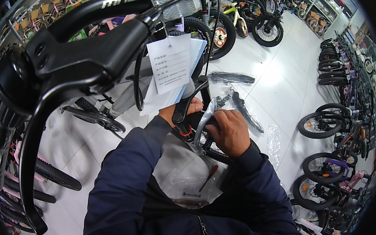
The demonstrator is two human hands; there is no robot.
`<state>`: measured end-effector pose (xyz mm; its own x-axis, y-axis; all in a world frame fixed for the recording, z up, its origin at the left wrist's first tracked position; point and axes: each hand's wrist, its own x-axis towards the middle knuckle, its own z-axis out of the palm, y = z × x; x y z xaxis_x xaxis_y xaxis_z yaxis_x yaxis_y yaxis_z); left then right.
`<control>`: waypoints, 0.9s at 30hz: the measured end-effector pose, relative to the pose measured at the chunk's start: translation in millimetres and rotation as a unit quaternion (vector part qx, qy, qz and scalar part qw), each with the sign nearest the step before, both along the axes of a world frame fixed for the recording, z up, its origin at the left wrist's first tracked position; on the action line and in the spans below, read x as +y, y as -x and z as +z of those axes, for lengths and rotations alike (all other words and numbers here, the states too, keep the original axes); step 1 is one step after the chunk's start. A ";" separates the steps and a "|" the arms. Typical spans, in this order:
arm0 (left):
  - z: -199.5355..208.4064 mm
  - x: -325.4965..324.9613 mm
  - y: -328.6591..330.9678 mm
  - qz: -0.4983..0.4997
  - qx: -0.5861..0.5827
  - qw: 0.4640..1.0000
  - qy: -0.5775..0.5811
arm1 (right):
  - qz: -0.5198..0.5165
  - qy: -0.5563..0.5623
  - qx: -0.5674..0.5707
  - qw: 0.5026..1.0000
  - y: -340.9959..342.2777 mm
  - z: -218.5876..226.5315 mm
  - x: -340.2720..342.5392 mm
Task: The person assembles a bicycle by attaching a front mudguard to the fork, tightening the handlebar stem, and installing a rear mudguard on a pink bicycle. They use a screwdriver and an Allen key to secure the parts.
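A bicycle stands before me, with its black handlebar (98, 11) and brake lever (47, 98) large at the upper left. Below them is its black fork (183, 126), with a red ring on one leg. My left hand (190, 107) reaches behind the fork, its fingertips pinched together, partly hidden by the fork and the paper tags (172, 65). On the fork's right side my right hand (230, 131) is closed, fingers curled beside a greyish plastic wrap (204, 126). What either hand holds is hidden. The front tyre (218, 156) shows underneath.
A red-handled screwdriver (209, 177) lies on the floor by clear plastic film (180, 187). Plastic-wrapped black mudguard-like pieces (231, 78) lie beyond my hands. Rows of bicycles (322, 123) line the right, more stand left and at the back.
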<state>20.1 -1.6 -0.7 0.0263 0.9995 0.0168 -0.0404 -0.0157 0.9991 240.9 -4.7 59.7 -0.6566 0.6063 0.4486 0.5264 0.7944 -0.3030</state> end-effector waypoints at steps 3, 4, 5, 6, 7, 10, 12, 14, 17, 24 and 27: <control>2.4 -0.3 3.5 -0.027 0.003 0.999 0.019 | -0.010 0.017 -0.011 1.000 0.3 1.1 -0.9; 3.0 -0.6 5.4 -0.042 0.004 0.999 0.032 | -0.014 0.027 -0.013 0.999 0.3 1.5 -1.1; 3.5 -0.8 7.3 -0.055 0.005 0.998 0.040 | -0.013 0.025 -0.013 1.000 0.4 1.8 -1.3; 4.0 -0.7 8.8 -0.066 0.001 0.997 0.044 | -0.013 0.024 -0.009 1.000 0.5 2.2 -1.4; 4.4 -0.7 10.3 -0.076 -0.002 0.996 0.043 | -0.010 0.023 -0.002 1.000 0.6 2.4 -1.5; 5.3 0.0 13.3 -0.093 0.003 0.996 0.012 | -0.013 0.032 -0.012 0.999 0.6 3.0 -1.4; 5.6 0.9 14.1 -0.100 0.015 0.995 -0.005 | -0.015 0.033 -0.012 0.999 0.5 2.9 -1.3; 5.9 1.5 14.0 -0.102 0.035 0.994 -0.004 | -0.014 0.033 -0.010 0.999 0.3 2.7 -1.2; 6.6 0.6 12.9 -0.101 0.002 0.994 0.033 | -0.014 0.032 -0.008 0.999 0.4 2.1 -1.0; 10.8 -2.1 12.9 -0.109 -0.010 0.994 0.029 | -0.007 0.014 0.014 1.000 2.6 0.1 0.0; 12.0 -3.7 12.8 -0.109 -0.036 0.993 0.038 | -0.006 0.018 0.012 1.000 2.6 0.3 0.0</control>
